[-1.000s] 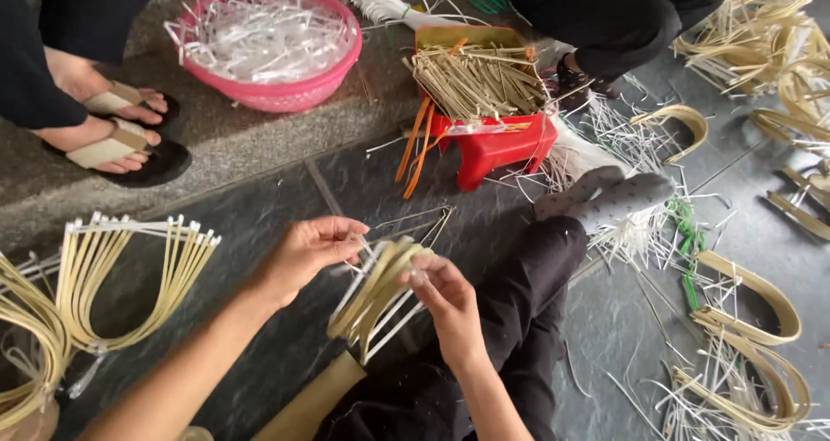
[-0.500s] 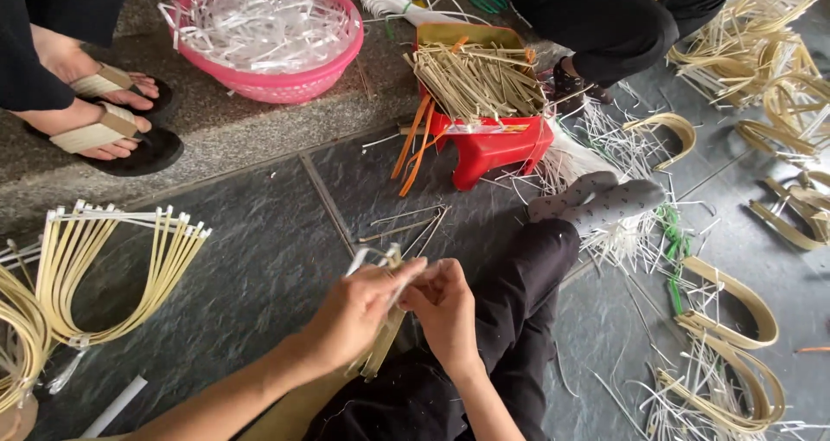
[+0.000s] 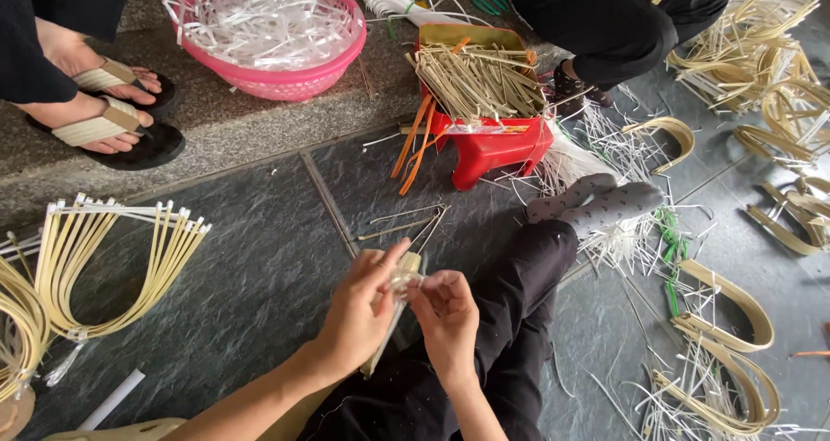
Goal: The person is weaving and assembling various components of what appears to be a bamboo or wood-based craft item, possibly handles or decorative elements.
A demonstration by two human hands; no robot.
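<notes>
My left hand [image 3: 363, 311] and my right hand [image 3: 445, 318] meet over my lap, both gripping a small bundle of pale bamboo strips [image 3: 399, 278] with a clear tie at its top. The bundle runs down between my palms toward my black trouser leg [image 3: 510, 303]. A few loose thin sticks [image 3: 415, 225] lie on the dark stone floor just beyond my fingers. My grey sock [image 3: 596, 206] rests farther right.
A red stool [image 3: 493, 147] carries a tray of cut strips. A pink basin [image 3: 277, 30] of white plastic ties sits on the granite step. Bent strip bundles [image 3: 104, 259] lie left, more bundles [image 3: 726, 337] right. Other people's sandalled feet [image 3: 104, 121] and seated legs [image 3: 614, 17] are near.
My left hand came back from the floor to join my right hand. The bundle was drawn in closer and is now pinched between both hands. The view shifted slightly.
</notes>
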